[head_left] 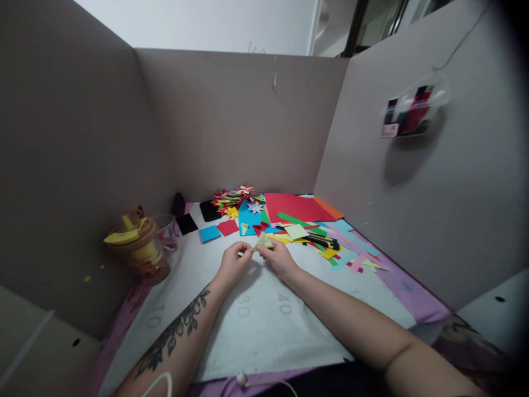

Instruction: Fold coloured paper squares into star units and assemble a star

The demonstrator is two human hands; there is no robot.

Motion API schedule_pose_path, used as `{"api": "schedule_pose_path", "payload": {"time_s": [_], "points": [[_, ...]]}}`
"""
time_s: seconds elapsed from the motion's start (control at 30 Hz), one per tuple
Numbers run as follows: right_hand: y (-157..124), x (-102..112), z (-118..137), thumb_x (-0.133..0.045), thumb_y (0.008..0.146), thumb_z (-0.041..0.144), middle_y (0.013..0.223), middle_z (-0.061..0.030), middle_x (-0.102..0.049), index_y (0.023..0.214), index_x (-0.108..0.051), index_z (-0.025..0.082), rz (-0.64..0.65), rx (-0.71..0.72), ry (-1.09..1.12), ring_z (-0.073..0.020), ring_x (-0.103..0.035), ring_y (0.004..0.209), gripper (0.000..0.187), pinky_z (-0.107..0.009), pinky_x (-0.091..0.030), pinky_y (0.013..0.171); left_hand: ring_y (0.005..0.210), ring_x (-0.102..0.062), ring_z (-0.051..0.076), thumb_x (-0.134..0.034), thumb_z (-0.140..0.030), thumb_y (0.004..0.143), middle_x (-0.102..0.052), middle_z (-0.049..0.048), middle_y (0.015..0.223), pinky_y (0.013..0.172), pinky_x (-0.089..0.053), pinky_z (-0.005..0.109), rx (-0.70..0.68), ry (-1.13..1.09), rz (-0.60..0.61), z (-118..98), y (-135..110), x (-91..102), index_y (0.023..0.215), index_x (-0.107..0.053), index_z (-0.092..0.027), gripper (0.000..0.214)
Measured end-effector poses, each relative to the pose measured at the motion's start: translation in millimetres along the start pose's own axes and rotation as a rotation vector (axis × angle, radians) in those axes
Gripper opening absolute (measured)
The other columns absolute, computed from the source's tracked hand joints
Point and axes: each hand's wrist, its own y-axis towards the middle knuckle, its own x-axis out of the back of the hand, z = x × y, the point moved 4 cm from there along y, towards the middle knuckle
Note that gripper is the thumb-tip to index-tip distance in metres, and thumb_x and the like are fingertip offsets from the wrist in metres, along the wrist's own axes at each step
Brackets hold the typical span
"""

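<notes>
"Where is the folded pale green paper piece (263,241)?"

"In front of the large red rectangular paper sheet (295,208), near that sheet's left end, between the two hands."

"And the fingers?"

"The right hand (283,260) has thumb and forefinger clamped on the piece. The left hand (234,260) has its fingertips together, pinching the left edge."

"What lies around the red sheet?"

"Multicoloured folded-paper stars (232,199) are left of it. A black-and-yellow utility knife (324,241) and a flat pale green paper square (296,231) lie in front."
</notes>
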Motion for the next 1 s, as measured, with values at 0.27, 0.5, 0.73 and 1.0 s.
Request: {"api": "schedule_pose_path", "payload": {"time_s": [0.27,0.5,0.73,1.0], "points": [[-4.7,-2.1,9.9,-0.062,0.071,0.034,0.059,0.0031,-0.046,0.065,-0.056,0.016,0.06,0.068,-0.171,-0.011,-0.039,0.057,0.02,-0.023,-0.031,0.054,0.07,-0.057,0.014,-0.054,-0.028,0.075,-0.064,0.0021,0.072,0.061,-0.042,0.022,0.002,0.003,0.013,-3.2,-0.3,3.1,0.069,-0.061,-0.015,0.016],[-3.3,-2.1,5.0,-0.062,0.072,0.034,0.059,0.0037,-0.043,0.065,-0.054,0.015,0.115,0.066,-0.22,-0.0101,-0.038,0.057,0.022,-0.022,-0.03,0.054,0.071,-0.057,0.015,-0.054,-0.027,0.074,-0.064,0.0034,0.074,0.061,-0.042,0.023,0.0,-0.008,0.027,-5.0,-0.2,4.2,0.071,-0.062,-0.015,0.015],[-4.9,-5.3,2.5,-0.061,0.072,0.035,0.058,0.0039,-0.042,0.062,-0.051,0.016,0.161,0.056,-0.234,-0.0094,-0.037,0.056,0.024,-0.021,-0.029,0.053,0.068,-0.055,0.014,-0.054,-0.024,0.073,-0.062,0.0022,0.072,0.06,-0.042,0.022,-0.017,-0.009,0.04,-7.5,-1.1,2.7,0.07,-0.06,-0.015,0.012],[-3.8,-3.0,3.5,-0.061,0.071,0.033,0.061,0.0045,-0.046,0.067,-0.051,0.017,0.097,0.066,-0.116,-0.0097,-0.04,0.056,0.02,-0.021,-0.032,0.054,0.066,-0.055,0.013,-0.055,-0.028,0.073,-0.061,0.0007,0.069,0.058,-0.041,0.021,-0.005,-0.038,0.017,-3.8,0.8,2.9,0.067,-0.059,-0.015,0.014]]}}
